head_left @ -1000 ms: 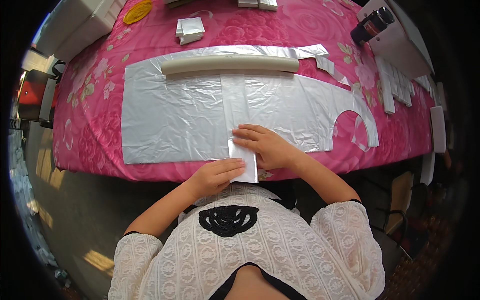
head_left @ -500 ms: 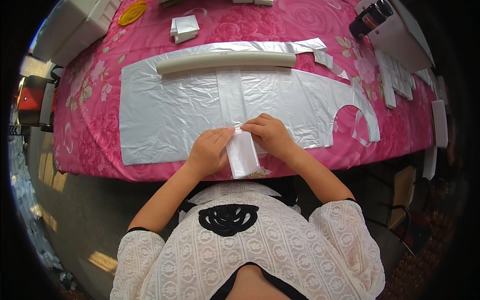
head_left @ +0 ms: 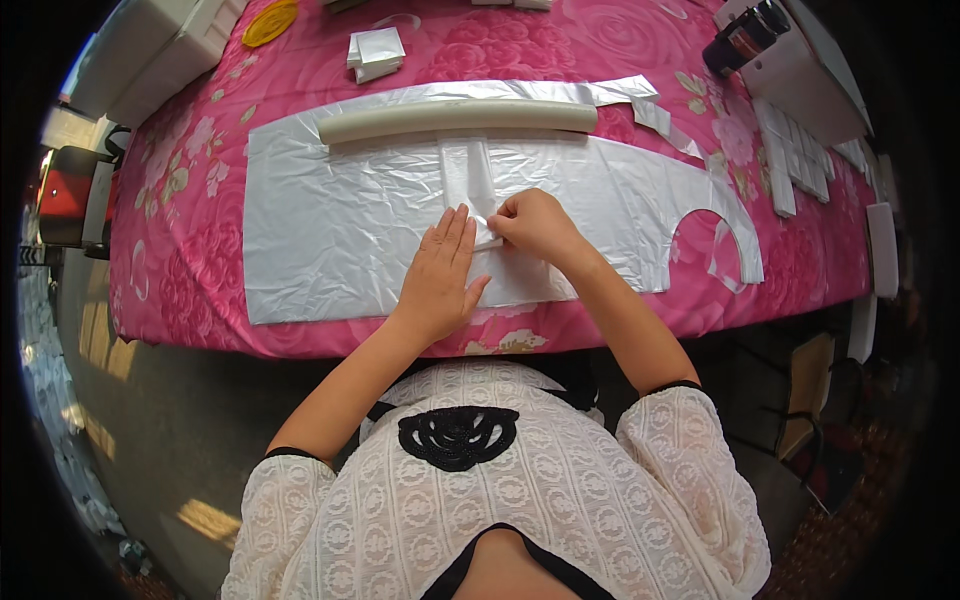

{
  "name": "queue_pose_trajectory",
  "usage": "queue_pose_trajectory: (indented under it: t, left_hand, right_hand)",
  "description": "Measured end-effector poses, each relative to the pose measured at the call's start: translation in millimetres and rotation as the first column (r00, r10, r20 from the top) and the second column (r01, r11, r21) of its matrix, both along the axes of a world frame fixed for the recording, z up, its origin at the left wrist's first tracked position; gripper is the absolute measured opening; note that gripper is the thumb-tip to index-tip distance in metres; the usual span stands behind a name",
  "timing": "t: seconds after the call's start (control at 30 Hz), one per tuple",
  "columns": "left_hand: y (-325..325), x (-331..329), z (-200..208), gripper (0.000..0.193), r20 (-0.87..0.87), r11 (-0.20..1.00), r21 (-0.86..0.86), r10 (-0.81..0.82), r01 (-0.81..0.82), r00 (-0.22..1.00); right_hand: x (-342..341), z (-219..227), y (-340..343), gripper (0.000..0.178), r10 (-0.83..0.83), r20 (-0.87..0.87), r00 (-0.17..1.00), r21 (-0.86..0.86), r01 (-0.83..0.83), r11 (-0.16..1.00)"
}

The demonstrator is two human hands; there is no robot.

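A big translucent plastic sheet [head_left: 330, 220] lies flat on a pink flowered tablecloth [head_left: 180, 180]. A narrow folded strip of plastic [head_left: 468, 180] runs down its middle from a long pale roll [head_left: 455, 120] at the far edge. My left hand [head_left: 438, 275] lies flat, palm down, pressing the near part of the strip. My right hand [head_left: 535, 225] pinches the folded end of the strip just to the right of my left fingertips. The strip's near end is hidden under my hands.
A stack of small folded white squares [head_left: 372, 52] and a yellow disc [head_left: 270, 20] lie at the far side. A dark bottle [head_left: 745, 35] and rows of white folded pieces [head_left: 790, 160] sit at the right. The sheet has a round cut-out [head_left: 705, 245].
The folded strip has been turned further up the sheet, away from the table's near edge. Both hands have moved forward with it; my left hand now lies flat on it.
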State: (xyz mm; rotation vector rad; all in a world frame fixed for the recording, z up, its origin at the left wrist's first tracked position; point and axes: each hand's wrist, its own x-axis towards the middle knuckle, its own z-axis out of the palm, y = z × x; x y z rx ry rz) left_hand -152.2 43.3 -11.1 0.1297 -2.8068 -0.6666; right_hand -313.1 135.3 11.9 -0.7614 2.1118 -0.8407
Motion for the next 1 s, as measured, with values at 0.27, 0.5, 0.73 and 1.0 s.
queue_pose_trajectory:
  t: [0.27, 0.5, 0.73, 1.0]
  left_hand:
    - [7, 4, -9, 0.080, 0.217, 0.995, -0.103, 0.036, -0.014, 0.975]
    - [1, 4, -6, 0.077, 0.204, 0.994, -0.106, 0.001, 0.021, 0.979]
    - [-28, 1, -6, 0.033, -0.110, 0.982, -0.120, -0.162, 0.148, 0.981]
    - [-31, -9, -10, 0.015, -0.268, 0.984, -0.110, -0.164, 0.139, 0.949]
  right_hand:
    - [16, -7, 6, 0.023, -0.033, -0.274, 0.961, -0.077, 0.012, 0.997]
    - [14, -7, 15, 0.055, 0.107, -0.711, 0.695, -0.156, -0.305, 0.940]
    - [-26, -15, -2, 0.063, 0.486, -0.627, 0.608, -0.018, -0.635, 0.772]
    - [-28, -24, 2, 0.044, 0.366, -0.694, 0.620, -0.150, -0.621, 0.769]
